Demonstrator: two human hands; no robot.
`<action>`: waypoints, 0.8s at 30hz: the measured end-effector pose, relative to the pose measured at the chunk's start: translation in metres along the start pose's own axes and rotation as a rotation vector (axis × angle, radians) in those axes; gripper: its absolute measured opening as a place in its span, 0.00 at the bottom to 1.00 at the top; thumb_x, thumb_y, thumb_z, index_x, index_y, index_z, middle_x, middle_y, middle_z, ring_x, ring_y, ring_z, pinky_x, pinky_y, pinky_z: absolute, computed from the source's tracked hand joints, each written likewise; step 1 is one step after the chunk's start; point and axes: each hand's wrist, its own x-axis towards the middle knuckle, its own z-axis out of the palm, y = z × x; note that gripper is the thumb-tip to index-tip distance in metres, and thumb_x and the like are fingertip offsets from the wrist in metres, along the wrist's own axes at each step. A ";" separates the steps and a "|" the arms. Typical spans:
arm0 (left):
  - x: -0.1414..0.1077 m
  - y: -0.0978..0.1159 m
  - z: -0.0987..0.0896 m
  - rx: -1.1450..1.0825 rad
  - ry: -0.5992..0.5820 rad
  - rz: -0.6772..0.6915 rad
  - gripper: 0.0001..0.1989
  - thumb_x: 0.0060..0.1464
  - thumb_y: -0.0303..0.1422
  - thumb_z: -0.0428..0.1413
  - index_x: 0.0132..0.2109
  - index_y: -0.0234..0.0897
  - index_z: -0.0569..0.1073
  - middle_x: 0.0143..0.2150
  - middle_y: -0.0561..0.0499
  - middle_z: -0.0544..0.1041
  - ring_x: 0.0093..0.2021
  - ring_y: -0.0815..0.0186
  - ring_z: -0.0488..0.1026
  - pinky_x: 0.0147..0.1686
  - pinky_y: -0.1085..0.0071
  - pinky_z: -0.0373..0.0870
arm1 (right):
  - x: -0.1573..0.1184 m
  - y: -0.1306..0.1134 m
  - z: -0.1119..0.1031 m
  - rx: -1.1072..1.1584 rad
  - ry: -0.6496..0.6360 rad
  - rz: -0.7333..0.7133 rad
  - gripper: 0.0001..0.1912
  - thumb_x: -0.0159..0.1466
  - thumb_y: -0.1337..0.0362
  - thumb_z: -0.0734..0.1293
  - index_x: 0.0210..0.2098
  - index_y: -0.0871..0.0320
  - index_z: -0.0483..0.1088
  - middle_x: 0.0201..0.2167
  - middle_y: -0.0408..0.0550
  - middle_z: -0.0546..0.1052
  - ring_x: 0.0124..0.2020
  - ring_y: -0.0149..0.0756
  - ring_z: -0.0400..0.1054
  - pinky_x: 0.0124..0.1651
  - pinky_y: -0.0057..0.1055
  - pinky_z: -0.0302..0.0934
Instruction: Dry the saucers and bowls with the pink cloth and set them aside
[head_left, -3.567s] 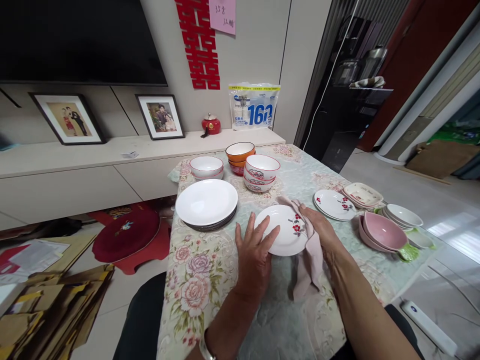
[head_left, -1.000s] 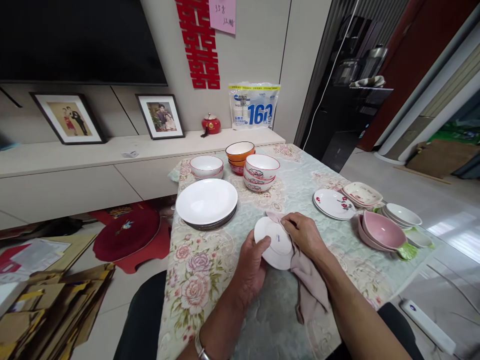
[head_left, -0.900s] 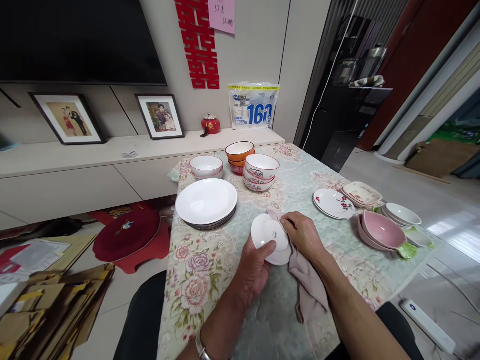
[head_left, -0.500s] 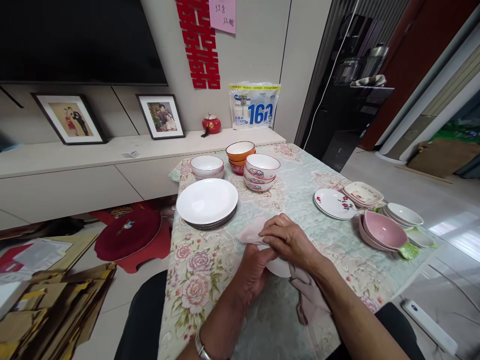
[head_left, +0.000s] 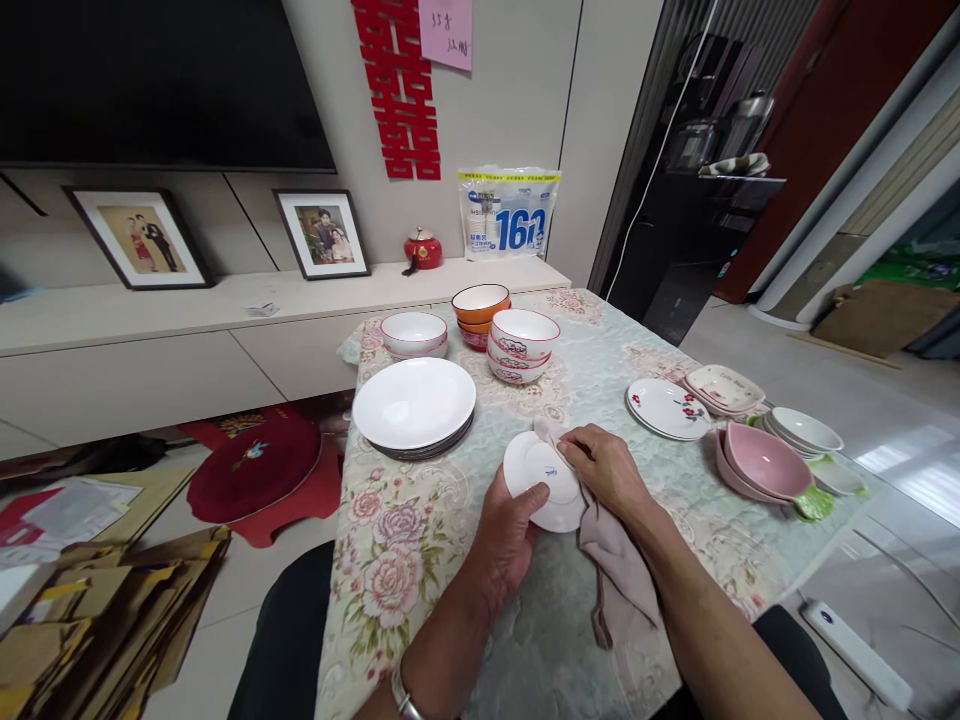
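Observation:
A small white plate [head_left: 541, 492], its marked underside facing up, is gripped at its lower left edge by my left hand [head_left: 508, 530], thumb across the top. My right hand [head_left: 604, 465] pinches a pinkish-grey cloth [head_left: 619, 565] at the plate's upper right rim. The rest of the cloth hangs down past the plate onto the flowered tablecloth [head_left: 420, 640]. Ahead and to the left lies a stack of large white plates [head_left: 415, 403]. Behind it stand white bowls [head_left: 414, 330], orange bowls [head_left: 481, 303] and red-rimmed patterned bowls [head_left: 523, 345].
On the right side of the table are flowered plates [head_left: 667, 408], square dishes [head_left: 725, 388], pink bowls [head_left: 769, 462] and small white bowls [head_left: 806, 430]. A red stool [head_left: 259, 470] stands left of the table. A long cabinet [head_left: 150, 325] runs behind.
The cloth has been drawn back from over the plate, so its underside now shows. My right hand has shifted right to the rim, and my left thumb now lies on the plate.

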 end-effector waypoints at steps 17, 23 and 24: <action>0.001 0.001 -0.001 0.029 -0.001 -0.030 0.31 0.34 0.22 0.62 0.51 0.35 0.72 0.41 0.47 0.79 0.40 0.59 0.75 0.40 0.65 0.69 | -0.004 -0.011 -0.006 0.013 -0.029 -0.018 0.07 0.60 0.69 0.64 0.33 0.57 0.75 0.33 0.46 0.75 0.35 0.36 0.69 0.40 0.32 0.60; 0.000 0.002 0.001 0.045 -0.041 -0.033 0.27 0.34 0.20 0.60 0.47 0.34 0.73 0.36 0.49 0.78 0.35 0.62 0.73 0.36 0.68 0.67 | -0.010 -0.031 -0.016 0.276 -0.321 -0.183 0.06 0.61 0.68 0.65 0.32 0.54 0.76 0.33 0.43 0.77 0.34 0.33 0.70 0.38 0.28 0.61; 0.000 0.002 0.001 0.050 -0.045 -0.031 0.27 0.34 0.20 0.60 0.47 0.34 0.73 0.36 0.49 0.78 0.36 0.62 0.74 0.37 0.68 0.67 | -0.010 -0.031 -0.017 0.270 -0.312 -0.167 0.06 0.61 0.67 0.65 0.32 0.54 0.76 0.33 0.43 0.77 0.34 0.33 0.70 0.38 0.28 0.61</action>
